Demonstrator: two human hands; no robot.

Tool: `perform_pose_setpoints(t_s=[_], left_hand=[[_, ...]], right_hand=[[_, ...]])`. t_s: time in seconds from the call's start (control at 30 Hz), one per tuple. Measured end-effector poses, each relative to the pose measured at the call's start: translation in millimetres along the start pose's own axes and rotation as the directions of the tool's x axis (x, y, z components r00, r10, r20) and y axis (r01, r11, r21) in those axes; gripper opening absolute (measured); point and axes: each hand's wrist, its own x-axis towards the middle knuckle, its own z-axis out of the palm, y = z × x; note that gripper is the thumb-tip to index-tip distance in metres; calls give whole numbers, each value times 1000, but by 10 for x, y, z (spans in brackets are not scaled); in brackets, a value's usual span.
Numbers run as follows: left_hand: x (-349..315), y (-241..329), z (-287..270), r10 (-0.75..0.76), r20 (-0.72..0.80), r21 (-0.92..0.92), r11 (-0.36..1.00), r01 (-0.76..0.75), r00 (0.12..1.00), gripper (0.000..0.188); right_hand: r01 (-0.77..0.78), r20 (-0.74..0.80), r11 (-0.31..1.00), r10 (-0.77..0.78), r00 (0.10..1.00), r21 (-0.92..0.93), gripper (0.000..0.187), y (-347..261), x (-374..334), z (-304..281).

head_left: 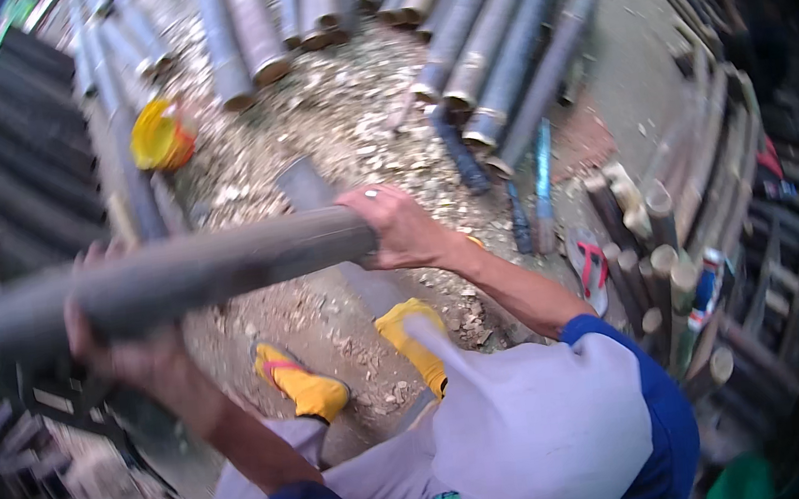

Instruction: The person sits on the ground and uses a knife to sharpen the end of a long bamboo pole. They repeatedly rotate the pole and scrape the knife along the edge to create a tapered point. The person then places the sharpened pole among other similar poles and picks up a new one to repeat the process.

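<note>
Right hand [396, 230] wraps the 3-o'clock end of a thick grey pole [217, 269]; left hand [133, 355] clasps it toward 9 o'clock, presumably to balance its length.

1 left hand [134, 360], 1 right hand [402, 230], 1 held grey pole [217, 269], 2 yellow socks [317, 392], 1 yellow-and-red container [154, 139], 1 loose red-strapped sandal [576, 255], over 10 lying poles [493, 54], overlap and blur preventing exact tally.
</note>
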Motion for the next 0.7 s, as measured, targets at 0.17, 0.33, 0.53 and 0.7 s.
perform_pose_setpoints(t_s=[0.17,0.33,0.53,0.7], left_hand=[[369,-418,-18,-106,180,173,982,75,978,50],[416,-914,-379,-417,44,231,889,396,908,55],[277,-1258,-573,-484,40,132,870,476,874,58],[174,-1398,-332,-296,-45,302,906,295,954,41]], right_hand=[[-479,549,791,223,805,381,78,-274,-312,58],[-664,649,597,292,703,451,83,-519,-701,200],[-719,616,583,421,665,378,84,-421,-998,161],[-780,393,610,689,609,140,81,-546,-1108,150]])
